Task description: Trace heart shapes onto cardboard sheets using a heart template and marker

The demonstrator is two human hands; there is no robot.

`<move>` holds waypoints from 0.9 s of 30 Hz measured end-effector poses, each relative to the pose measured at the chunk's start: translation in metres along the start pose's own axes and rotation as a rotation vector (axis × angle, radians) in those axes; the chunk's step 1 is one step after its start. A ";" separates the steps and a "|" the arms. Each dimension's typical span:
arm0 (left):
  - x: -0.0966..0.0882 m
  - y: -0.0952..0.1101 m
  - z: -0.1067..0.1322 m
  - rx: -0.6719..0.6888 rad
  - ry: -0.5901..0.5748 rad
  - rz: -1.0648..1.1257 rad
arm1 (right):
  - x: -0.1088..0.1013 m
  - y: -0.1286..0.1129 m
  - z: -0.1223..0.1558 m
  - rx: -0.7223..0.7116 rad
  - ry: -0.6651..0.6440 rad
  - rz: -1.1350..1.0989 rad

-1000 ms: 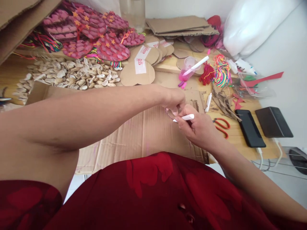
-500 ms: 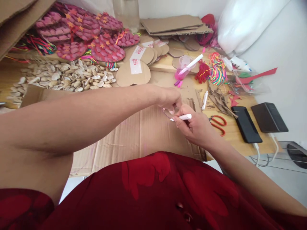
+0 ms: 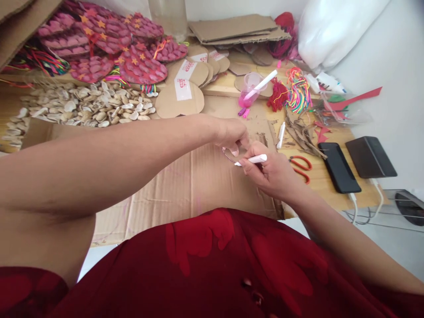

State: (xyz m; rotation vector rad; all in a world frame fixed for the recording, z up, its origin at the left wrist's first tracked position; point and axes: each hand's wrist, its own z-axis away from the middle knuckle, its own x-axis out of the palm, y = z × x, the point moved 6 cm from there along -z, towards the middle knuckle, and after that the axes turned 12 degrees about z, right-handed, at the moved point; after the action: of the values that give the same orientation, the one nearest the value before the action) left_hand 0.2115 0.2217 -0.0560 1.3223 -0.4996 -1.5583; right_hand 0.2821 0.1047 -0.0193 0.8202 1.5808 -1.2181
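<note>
My right hand (image 3: 265, 170) is closed around a white marker pen (image 3: 259, 158), its tip pointing left at the edge of a small cardboard piece (image 3: 228, 154). My left hand (image 3: 233, 134) is beside it, fingers curled down over that piece, most of which they hide. Both hands are over a large cardboard sheet (image 3: 212, 185) lying flat before me. Whether the pen tip touches the cardboard, I cannot make out.
Behind are peanut shells (image 3: 99, 104), cardboard discs (image 3: 180, 99) and pink decorated pieces (image 3: 142, 66). On the right lie a pink cup (image 3: 250, 88), a capped white pen (image 3: 281, 134), orange-handled scissors (image 3: 301, 168), a phone (image 3: 339, 168) and a dark box (image 3: 371, 157).
The whole view has shifted slightly, so the things at the back sit a little further left. Both hands keep nearly the same pose, the pen still at the cardboard piece's edge.
</note>
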 end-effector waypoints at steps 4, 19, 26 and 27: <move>-0.001 0.002 0.001 -0.045 -0.039 -0.157 | -0.006 0.003 0.009 0.005 -0.012 0.053; -0.004 -0.005 -0.001 -0.032 0.001 -0.042 | -0.007 0.010 0.016 0.033 0.010 0.081; -0.002 -0.003 -0.001 -0.015 -0.035 -0.126 | -0.004 0.012 0.019 0.009 0.053 0.046; -0.001 -0.003 -0.001 -0.026 -0.040 -0.138 | -0.007 0.013 0.020 0.011 0.073 0.033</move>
State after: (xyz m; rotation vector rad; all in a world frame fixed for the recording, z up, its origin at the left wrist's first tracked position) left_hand 0.2109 0.2244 -0.0583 1.3318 -0.4188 -1.7022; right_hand 0.3019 0.0896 -0.0184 0.9037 1.6146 -1.1854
